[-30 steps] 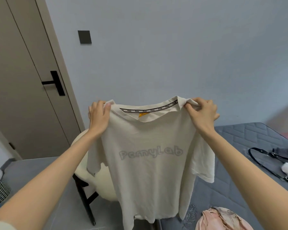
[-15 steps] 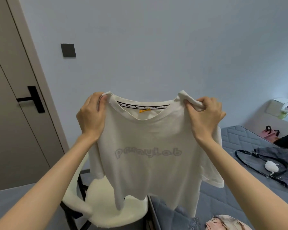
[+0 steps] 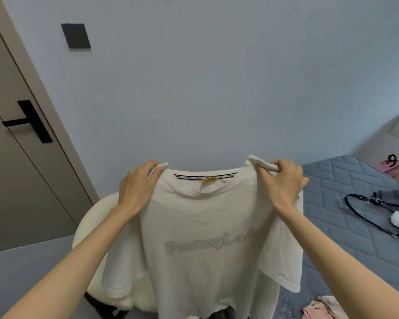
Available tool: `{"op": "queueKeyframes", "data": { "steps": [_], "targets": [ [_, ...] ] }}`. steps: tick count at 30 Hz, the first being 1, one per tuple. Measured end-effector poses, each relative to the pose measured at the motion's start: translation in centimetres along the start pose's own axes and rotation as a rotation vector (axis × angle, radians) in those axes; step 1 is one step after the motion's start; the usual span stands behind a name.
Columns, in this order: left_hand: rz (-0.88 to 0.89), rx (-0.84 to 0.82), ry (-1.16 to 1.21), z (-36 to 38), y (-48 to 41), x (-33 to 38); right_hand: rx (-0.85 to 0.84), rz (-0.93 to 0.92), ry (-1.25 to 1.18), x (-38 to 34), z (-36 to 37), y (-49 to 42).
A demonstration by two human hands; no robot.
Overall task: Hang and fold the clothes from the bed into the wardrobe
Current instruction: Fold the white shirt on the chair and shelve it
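Observation:
I hold a cream T-shirt (image 3: 203,226) with pale grey lettering up in front of me, spread flat by its shoulders. My left hand (image 3: 137,191) grips the left shoulder seam and my right hand (image 3: 283,183) grips the right one. A yellow tag shows inside the collar. The hem hangs out of the frame's bottom edge. The bed (image 3: 346,226) with a blue-grey quilted cover lies to the right, below the shirt. The wardrobe is not in view.
A cream chair (image 3: 90,229) on dark legs stands behind the shirt at the left. A door (image 3: 16,180) with a black handle is further left. On the bed lie a black-strapped bag (image 3: 378,210) with a white pompom and a pink garment (image 3: 320,309).
My hands and the shirt have dropped lower in the view and come closer. The view has tilted, so the chair sits behind the shirt.

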State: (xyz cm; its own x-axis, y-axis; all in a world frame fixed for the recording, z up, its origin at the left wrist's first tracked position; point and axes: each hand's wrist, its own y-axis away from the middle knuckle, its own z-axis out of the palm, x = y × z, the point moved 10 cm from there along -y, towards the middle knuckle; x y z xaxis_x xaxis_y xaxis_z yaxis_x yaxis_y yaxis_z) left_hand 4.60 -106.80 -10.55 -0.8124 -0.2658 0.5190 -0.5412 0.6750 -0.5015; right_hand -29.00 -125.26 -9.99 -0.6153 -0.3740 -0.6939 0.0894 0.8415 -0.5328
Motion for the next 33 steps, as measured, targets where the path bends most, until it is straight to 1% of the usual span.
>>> {"op": "queueKeyframes", "data": {
  "steps": [4, 7, 9, 11, 14, 17, 21, 23, 26, 28, 31, 33],
  "targets": [
    [-0.139, -0.281, -0.079, 9.4, 0.1, -6.6, -0.19, 0.072, 0.092, 5.7, 8.4, 0.3],
    [-0.246, -0.477, -0.064, 16.1, 0.8, -10.8, -0.334, 0.143, 0.134, 9.6, 14.7, 0.7],
    [-0.312, -0.564, -0.031, 19.7, 1.4, -12.9, -0.42, 0.204, 0.165, 12.1, 18.5, 1.2],
    [-0.361, -0.605, -0.018, 22.7, 1.7, -14.9, -0.476, 0.246, 0.179, 14.1, 21.9, 1.6],
    [-0.399, -0.61, -0.054, 26.7, 1.1, -17.9, -0.521, 0.269, 0.175, 16.2, 26.7, 1.9],
    [-0.516, -0.558, -0.063, 30.7, 0.4, -21.8, -0.557, 0.307, 0.184, 18.4, 31.7, 2.3],
    [-0.635, -0.428, 0.045, 36.5, -0.6, -26.6, -0.539, 0.368, 0.169, 21.2, 38.7, 2.1],
    [-0.707, -0.377, 0.108, 39.3, -0.2, -28.3, -0.549, 0.351, 0.167, 22.5, 41.9, 2.6],
    [-0.737, -0.379, 0.161, 42.9, 2.3, -30.1, -0.683, 0.293, 0.12, 24.1, 46.2, 6.1],
    [-0.818, -0.336, 0.138, 43.5, 5.1, -32.4, -0.801, 0.212, 0.125, 24.4, 48.4, 9.8],
    [-1.077, -0.253, 0.038, 42.0, 10.5, -37.3, -1.026, 0.081, 0.183, 23.9, 51.4, 16.4],
    [-1.245, -0.28, 0.018, 41.6, 14.2, -40.2, -1.166, 0.082, 0.197, 23.6, 53.1, 20.8]
  ]
}}
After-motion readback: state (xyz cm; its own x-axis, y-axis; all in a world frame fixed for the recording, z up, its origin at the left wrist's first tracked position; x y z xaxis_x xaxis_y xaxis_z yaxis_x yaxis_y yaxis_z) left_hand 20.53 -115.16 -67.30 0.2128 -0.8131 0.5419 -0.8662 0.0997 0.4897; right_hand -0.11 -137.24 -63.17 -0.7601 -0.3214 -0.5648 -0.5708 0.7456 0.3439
